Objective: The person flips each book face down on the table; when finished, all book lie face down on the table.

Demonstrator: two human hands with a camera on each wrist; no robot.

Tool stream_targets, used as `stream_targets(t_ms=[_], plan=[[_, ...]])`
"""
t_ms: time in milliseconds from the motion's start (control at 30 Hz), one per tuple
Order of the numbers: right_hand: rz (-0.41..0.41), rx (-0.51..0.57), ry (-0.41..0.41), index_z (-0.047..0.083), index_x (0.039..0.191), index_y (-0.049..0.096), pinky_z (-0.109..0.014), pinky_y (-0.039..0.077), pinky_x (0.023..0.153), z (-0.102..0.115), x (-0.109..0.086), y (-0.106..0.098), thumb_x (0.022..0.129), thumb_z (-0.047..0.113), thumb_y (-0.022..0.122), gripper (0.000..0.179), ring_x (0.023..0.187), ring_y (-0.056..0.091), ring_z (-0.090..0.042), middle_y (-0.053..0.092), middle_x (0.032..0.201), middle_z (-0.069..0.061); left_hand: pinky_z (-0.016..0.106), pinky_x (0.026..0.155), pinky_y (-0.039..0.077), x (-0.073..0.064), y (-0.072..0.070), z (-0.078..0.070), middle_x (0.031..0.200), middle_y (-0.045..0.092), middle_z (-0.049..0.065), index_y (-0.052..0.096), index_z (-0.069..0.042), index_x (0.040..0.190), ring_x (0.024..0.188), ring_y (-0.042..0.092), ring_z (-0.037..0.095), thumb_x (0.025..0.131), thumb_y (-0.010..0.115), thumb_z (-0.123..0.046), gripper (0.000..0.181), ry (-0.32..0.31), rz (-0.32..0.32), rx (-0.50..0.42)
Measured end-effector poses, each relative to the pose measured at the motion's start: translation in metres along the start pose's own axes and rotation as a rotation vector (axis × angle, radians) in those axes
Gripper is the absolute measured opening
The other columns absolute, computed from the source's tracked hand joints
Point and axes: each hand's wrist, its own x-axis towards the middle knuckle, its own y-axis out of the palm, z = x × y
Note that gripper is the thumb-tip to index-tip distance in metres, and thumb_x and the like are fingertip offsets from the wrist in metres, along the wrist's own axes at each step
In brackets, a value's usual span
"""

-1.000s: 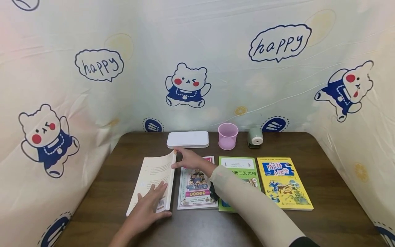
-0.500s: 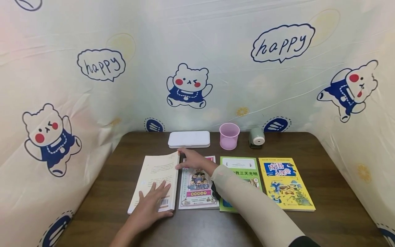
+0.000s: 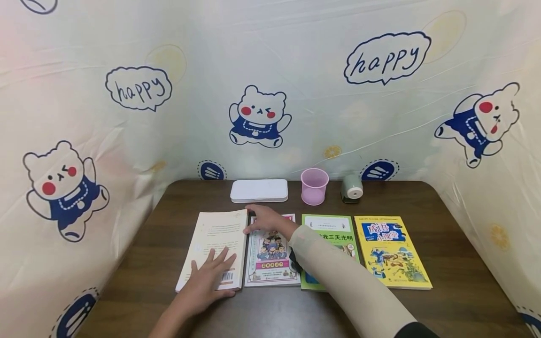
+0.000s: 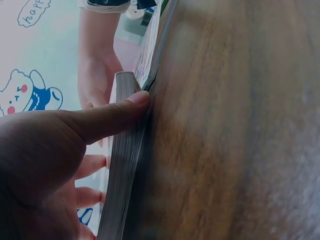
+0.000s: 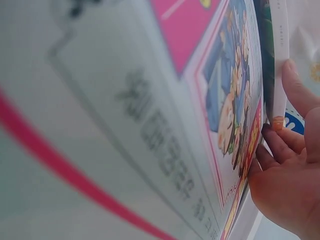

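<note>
A cream-coloured paperback book (image 3: 217,227) lies back cover up at the left of the row, its barcode near the lower right corner. My left hand (image 3: 204,284) rests on its lower part with fingers spread. In the left wrist view the thumb (image 4: 117,117) lies along the book's bottom edge. At the upper right corner my right hand (image 3: 268,220) holds the book, thumb against the spine and fingers around the corner. Close beside it lies a white and pink book (image 3: 270,253), partly under my right hand and wrist.
Farther right lie a green book (image 3: 327,225), partly hidden by my right sleeve, and a yellow book (image 3: 393,253). Along the back stand a white flat case (image 3: 258,190), a pink cup (image 3: 314,188) and a grey-green pencil sharpener (image 3: 351,188). A printed curtain (image 3: 190,141) surrounds the table.
The cream book's right side has come down and shifted slightly right, closer to the white and pink book. My right hand moved with its corner; the left hand stayed on the cover.
</note>
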Motion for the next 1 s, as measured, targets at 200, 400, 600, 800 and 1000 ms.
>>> stream_targets(t_ms=[200, 400, 600, 800, 1000], plan=[[0.002, -0.034, -0.012, 0.012, 0.159, 0.039, -0.041, 0.037, 0.12, -0.001, 0.004, 0.0, 0.086, 0.037, 0.085, 0.09, 0.146, 0.044, -0.026, 0.046, 0.16, -0.009, 0.089, 0.105, 0.004, 0.001, -0.004, 0.001, 0.168, 0.032, 0.003, 0.05, -0.028, 0.155, 0.154, 0.019, 0.046, 0.077, 0.089, -0.044, 0.088, 0.0, 0.017, 0.005], [0.007, -0.058, -0.009, 0.01, 0.159, 0.04, -0.039, 0.037, 0.12, -0.001, 0.007, 0.0, 0.087, 0.036, 0.085, 0.088, 0.146, 0.043, -0.026, 0.044, 0.159, -0.011, 0.089, 0.104, 0.006, 0.003, -0.007, 0.003, 0.167, 0.033, 0.004, 0.049, -0.028, 0.155, 0.154, 0.02, 0.045, 0.078, 0.088, -0.044, 0.088, 0.013, 0.024, 0.014], [0.015, -0.066, -0.007, 0.01, 0.158, 0.041, -0.038, 0.039, 0.118, -0.001, 0.009, 0.0, 0.087, 0.036, 0.085, 0.087, 0.142, 0.046, -0.025, 0.046, 0.156, -0.012, 0.089, 0.104, 0.004, 0.003, -0.01, 0.003, 0.167, 0.032, 0.004, 0.051, -0.025, 0.154, 0.154, 0.019, 0.046, 0.079, 0.088, -0.043, 0.085, 0.022, 0.036, -0.017], [0.022, -0.097, 0.005, 0.011, 0.158, 0.041, -0.037, 0.042, 0.115, 0.0, 0.01, 0.0, 0.086, 0.037, 0.085, 0.088, 0.135, 0.051, -0.023, 0.048, 0.152, -0.011, 0.089, 0.105, 0.004, 0.006, -0.011, 0.003, 0.168, 0.032, 0.004, 0.052, -0.026, 0.153, 0.155, 0.018, 0.045, 0.079, 0.088, -0.043, 0.084, 0.011, 0.054, -0.015], [0.034, -0.141, 0.002, 0.011, 0.159, 0.04, -0.036, 0.043, 0.114, 0.003, 0.01, -0.002, 0.088, 0.039, 0.083, 0.088, 0.134, 0.051, -0.022, 0.048, 0.152, -0.01, 0.089, 0.105, 0.003, 0.008, -0.014, 0.003, 0.168, 0.032, 0.003, 0.053, -0.027, 0.153, 0.155, 0.017, 0.044, 0.079, 0.088, -0.043, 0.083, 0.0, 0.064, -0.01]])
